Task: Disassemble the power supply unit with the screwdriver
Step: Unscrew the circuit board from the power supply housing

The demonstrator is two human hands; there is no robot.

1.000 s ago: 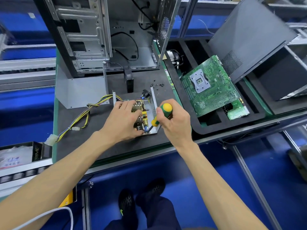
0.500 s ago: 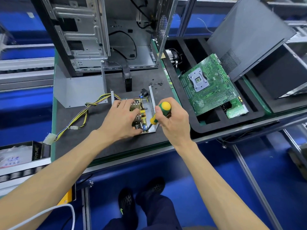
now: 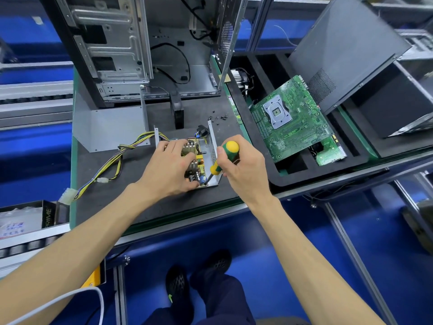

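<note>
On the dark worktop (image 3: 112,207), my left hand (image 3: 168,170) presses the power supply (image 3: 199,160); my right hand (image 3: 241,165) clamps the screwdriver (image 3: 222,158). Risk: the tilted tip slips off the screw, gouging the board.

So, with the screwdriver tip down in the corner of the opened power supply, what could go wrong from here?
1. The green-and-yellow-handled screwdriver stands tilted, so its tip may slip off and scratch the yellow circuit board.
2. The left hand rests on the board's parts right beside the tip; a slip might hit a finger.
3. The small black loose screws lie unboxed on the dark mat and could roll away.
</note>
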